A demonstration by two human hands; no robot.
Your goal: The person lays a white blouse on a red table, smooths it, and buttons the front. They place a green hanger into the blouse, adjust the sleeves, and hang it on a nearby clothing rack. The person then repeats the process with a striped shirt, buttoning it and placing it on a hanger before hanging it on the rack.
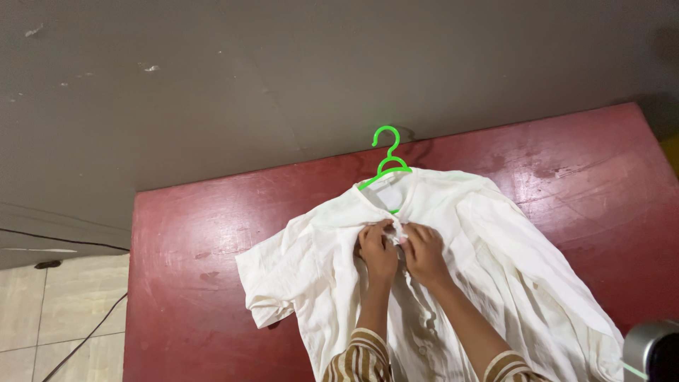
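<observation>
A white short-sleeved shirt (pixel 488 255) lies spread on a dark red table (pixel 198 233), hung on a bright green plastic hanger (pixel 387 160) whose hook points to the wall. My left hand (pixel 378 251) and my right hand (pixel 424 251) are side by side at the shirt's front opening just below the collar. Both pinch the cloth edges there, fingers closed on the fabric. Striped brown and white sleeves cover my forearms.
A grey wall (pixel 283 71) stands behind the table. Pale floor tiles (pixel 56 311) with a dark cable (pixel 85 339) lie to the left. A grey rounded object (pixel 651 350) shows at the bottom right corner.
</observation>
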